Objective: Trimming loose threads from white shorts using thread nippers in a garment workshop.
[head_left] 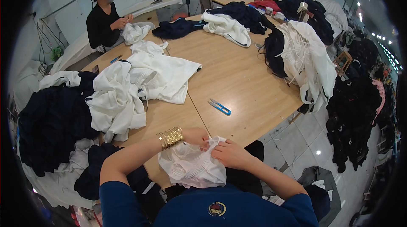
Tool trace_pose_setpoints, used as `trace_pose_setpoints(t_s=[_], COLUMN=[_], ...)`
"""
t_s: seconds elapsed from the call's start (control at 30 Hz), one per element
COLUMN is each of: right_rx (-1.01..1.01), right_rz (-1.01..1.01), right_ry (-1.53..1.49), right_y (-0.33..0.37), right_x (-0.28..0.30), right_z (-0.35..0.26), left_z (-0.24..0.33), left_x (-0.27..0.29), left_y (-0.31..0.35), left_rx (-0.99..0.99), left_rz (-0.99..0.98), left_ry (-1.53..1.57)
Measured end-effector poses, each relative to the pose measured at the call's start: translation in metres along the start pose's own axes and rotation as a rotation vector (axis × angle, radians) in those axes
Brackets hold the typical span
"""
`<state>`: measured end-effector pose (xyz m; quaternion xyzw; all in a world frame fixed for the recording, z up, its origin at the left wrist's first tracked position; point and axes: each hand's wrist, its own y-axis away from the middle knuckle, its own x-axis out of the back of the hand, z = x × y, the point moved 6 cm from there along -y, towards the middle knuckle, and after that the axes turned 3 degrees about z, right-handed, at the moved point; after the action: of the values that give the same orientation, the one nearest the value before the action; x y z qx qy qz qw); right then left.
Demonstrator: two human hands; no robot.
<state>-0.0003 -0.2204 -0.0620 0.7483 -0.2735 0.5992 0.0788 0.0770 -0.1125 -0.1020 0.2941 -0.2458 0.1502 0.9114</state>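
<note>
A white garment with a gathered elastic waistband [197,168] lies bunched over my lap at the table's near edge. My left hand [198,137], with gold bangles on its wrist, pinches the garment's top edge. Close beside it, my right hand [229,153] grips the same edge with curled fingers. The fingertips of both hands nearly meet, and whatever small detail lies between them is too small to make out. On the table ahead rests a pair of blue-handled thread snips [220,107], touched by neither hand.
White garments [123,95] and dark navy ones [55,121] are heaped at left. More white clothes [307,57] hang over the table's right edge. Across the wooden table [237,74], a co-worker [104,19] handles white cloth. Dark garments [354,116] are piled right, beyond the tiled floor.
</note>
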Motion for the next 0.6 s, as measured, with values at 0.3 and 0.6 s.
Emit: trace_pose_setpoints(t_s=[0.3, 0.6], right_rx=[-0.046, -0.076], right_rz=[0.130, -0.005], right_ry=[-0.031, 0.053], right_y=[-0.009, -0.006], right_x=[0.018, 0.002], right_z=[0.008, 0.002], left_z=[-0.016, -0.009], left_x=[0.029, 0.020], left_y=[0.032, 0.053], left_rx=[0.116, 0.165], left_rz=[0.045, 0.170], left_ry=[0.272, 0.464])
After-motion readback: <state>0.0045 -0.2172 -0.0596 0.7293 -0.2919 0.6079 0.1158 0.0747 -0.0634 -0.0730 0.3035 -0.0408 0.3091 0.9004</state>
